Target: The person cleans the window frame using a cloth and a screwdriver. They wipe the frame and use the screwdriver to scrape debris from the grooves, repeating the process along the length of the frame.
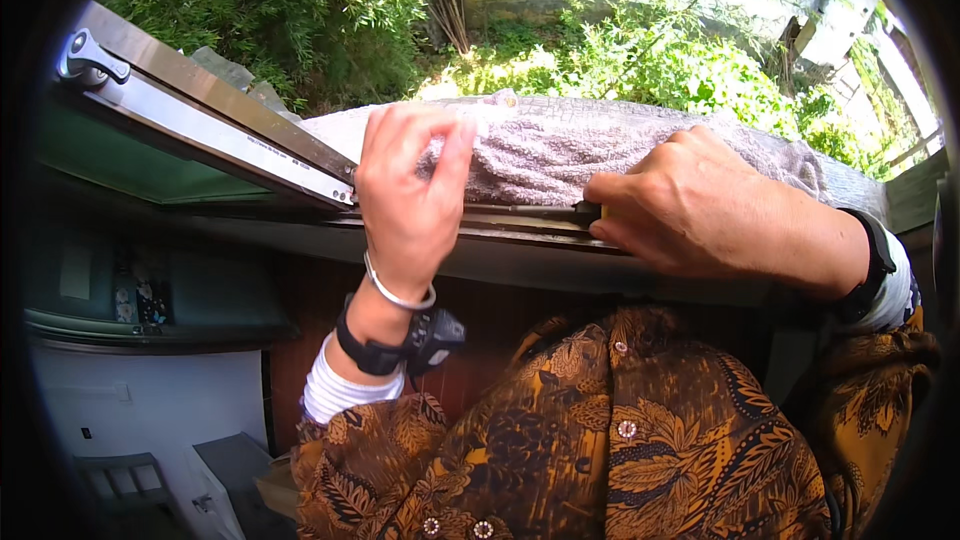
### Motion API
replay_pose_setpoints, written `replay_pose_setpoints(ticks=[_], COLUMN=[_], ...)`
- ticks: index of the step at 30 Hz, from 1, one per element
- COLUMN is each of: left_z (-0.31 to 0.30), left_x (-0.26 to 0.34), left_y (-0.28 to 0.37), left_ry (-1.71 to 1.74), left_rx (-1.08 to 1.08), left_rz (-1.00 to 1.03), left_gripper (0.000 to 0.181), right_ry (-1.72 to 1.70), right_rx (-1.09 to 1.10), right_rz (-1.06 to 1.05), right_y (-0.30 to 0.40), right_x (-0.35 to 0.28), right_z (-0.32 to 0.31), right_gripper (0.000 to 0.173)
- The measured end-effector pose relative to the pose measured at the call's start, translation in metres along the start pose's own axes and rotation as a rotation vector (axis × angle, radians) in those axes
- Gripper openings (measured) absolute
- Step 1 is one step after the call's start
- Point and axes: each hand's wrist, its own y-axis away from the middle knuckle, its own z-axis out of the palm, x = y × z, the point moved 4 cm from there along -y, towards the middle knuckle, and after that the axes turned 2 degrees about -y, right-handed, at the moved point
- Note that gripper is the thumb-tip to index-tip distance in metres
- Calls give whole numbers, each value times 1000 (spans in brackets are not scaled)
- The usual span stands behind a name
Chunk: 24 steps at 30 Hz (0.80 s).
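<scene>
My left hand (411, 191) is raised over the window sill with its fingers curled, somewhat blurred; whether anything small is between the fingertips cannot be told. My right hand (664, 206) grips a small tool with a dark tip, of which a bit of yellow shows between the fingers; its exact kind is hidden. The dark tip lies at the metal window track (517, 219). Behind both hands a crumpled greyish-pink towel (536, 157) is spread along the outer stone ledge (862, 184).
An open metal-framed window sash (225, 146) with a handle (94, 60) juts out at the left. Bamboo and shrubs (675, 75) grow outside below a wall. Inside, at the lower left, are a chair (120, 484) and a grey-topped cabinet (244, 476).
</scene>
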Motion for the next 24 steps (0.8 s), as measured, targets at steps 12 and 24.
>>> replay_pose_setpoints(ticks=[12,24], left_z=[14,-35], left_x=[8,-12], left_y=[30,19], left_ry=[776,714], left_rx=[-265,142], left_rz=[-392,-292], left_gripper=[40,38], right_ry=[-243,-188], right_rx=[430,195], right_rz=[116,46], right_y=[25,22], right_x=[17,26], right_z=[-13,-9], right_gripper=[18,35])
